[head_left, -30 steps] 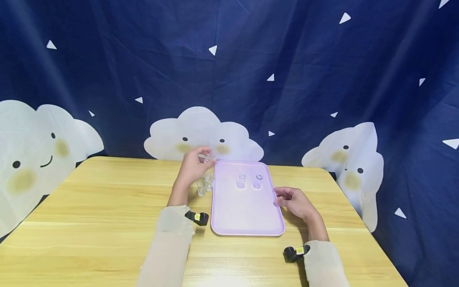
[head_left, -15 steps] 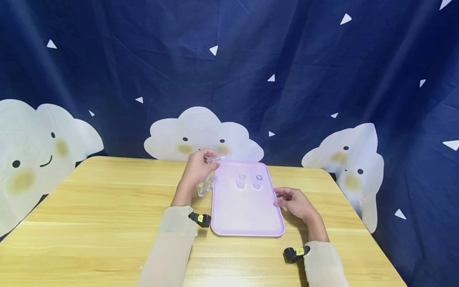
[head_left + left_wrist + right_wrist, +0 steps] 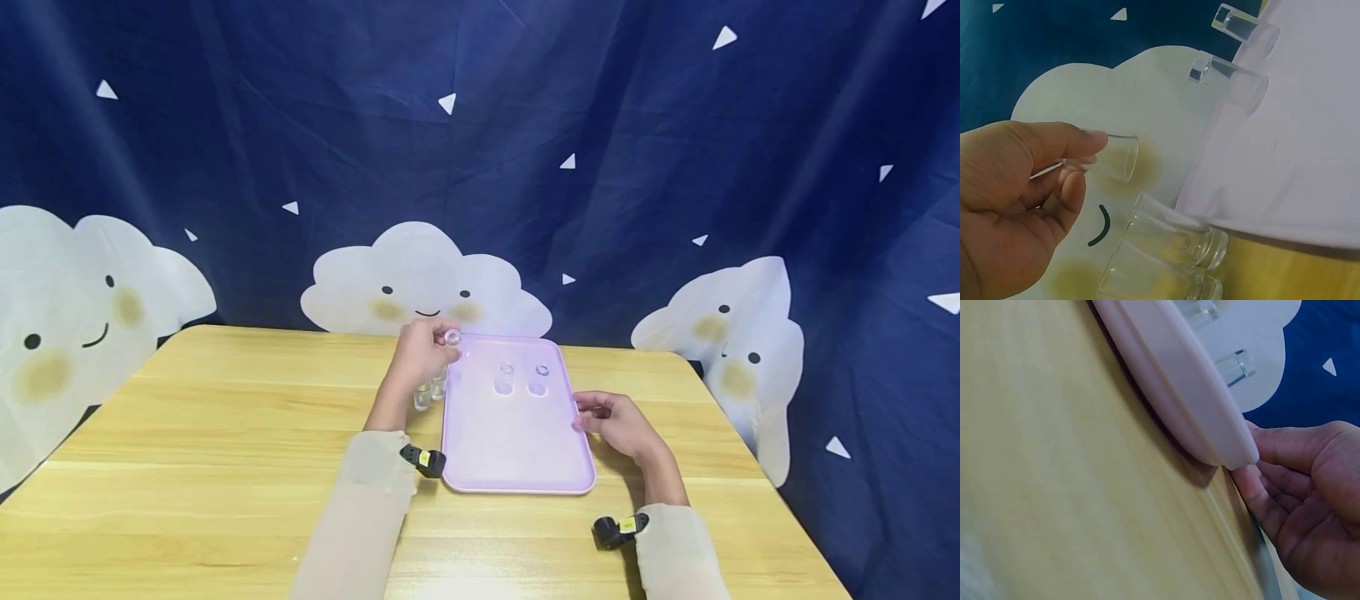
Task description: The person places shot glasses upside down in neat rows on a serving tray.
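Note:
My left hand (image 3: 422,354) pinches a small clear shot glass (image 3: 1121,159) between thumb and fingers, at the tray's far left corner. Its open mouth points downward. Two like shot glasses, one left (image 3: 507,377) and one right (image 3: 542,377), stand upside down on the lilac tray (image 3: 517,450), their thick bases up. Beside the tray's left edge, partly behind my left hand, two more glasses (image 3: 1169,231) stand upright on the table. My right hand (image 3: 617,423) grips the tray's right rim (image 3: 1235,434), thumb on top and fingers below.
The tray lies on a light wooden table (image 3: 225,467). Beyond the table's back edge hangs a dark blue curtain (image 3: 480,150) with clouds and white triangles. Each sleeve cuff carries a small black camera, one left (image 3: 426,461) and one right (image 3: 617,530).
My left hand has moved slightly right and nearer, over the tray's corner. The shot glass in it has turned over, passing through a sideways tilt. My right hand has stayed at the rim.

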Demonstrator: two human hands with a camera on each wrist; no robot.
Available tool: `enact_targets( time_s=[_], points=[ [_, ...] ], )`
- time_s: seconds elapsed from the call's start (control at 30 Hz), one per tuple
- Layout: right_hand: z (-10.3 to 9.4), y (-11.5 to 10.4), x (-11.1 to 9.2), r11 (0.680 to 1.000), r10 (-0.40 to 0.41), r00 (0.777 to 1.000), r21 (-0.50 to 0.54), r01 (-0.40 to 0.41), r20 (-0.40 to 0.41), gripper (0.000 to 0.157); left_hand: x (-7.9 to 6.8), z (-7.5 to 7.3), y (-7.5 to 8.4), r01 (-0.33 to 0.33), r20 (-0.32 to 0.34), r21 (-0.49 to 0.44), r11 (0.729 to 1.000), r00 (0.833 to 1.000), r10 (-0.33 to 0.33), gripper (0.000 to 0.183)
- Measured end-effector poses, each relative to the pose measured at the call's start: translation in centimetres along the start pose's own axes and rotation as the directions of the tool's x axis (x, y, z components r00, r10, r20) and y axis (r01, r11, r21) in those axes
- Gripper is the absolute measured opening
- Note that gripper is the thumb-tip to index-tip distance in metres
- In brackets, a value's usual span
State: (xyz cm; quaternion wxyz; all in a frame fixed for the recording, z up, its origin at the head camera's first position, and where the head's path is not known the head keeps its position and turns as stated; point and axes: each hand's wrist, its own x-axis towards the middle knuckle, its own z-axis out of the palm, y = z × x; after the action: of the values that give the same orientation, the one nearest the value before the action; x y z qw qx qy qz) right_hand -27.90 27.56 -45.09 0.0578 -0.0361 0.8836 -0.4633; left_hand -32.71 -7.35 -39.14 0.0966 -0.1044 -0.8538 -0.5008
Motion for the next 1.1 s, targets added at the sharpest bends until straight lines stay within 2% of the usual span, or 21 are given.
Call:
enact_targets(
  time_s=[0.2, 0.37, 0.73, 1.1],
  points=[
    [0.0, -0.1, 0.0, 1.000, -0.001, 1.000, 0.004, 0.001, -0.003, 0.039, 0.0, 0.9, 0.4, -0.036, 0.042, 0.080, 0.996, 0.999, 0.033, 0.041],
    [0.0, -0.1, -0.1, 1.000, 0.005, 1.000, 0.003, -0.005, -0.003, 0.039, -0.1, 2.1, 0.6, -0.048, 0.087, 0.159, 0.986, 0.996, 0.034, 0.039],
    [0.0, -0.3, -0.1, 1.000, -0.005, 1.000, -0.005, 0.004, -0.005, 0.039, -0.3, 3.6, 0.4, -0.117, 0.147, 0.309, 0.944, 0.986, 0.074, 0.036],
    [0.0, -0.6, -0.4, 1.000, -0.013, 1.000, 0.007, 0.013, 0.000, 0.039, -0.5, 4.2, 0.2, -0.088, 0.162, 0.366, 0.926, 0.986, 0.030, 0.037]
  ],
)
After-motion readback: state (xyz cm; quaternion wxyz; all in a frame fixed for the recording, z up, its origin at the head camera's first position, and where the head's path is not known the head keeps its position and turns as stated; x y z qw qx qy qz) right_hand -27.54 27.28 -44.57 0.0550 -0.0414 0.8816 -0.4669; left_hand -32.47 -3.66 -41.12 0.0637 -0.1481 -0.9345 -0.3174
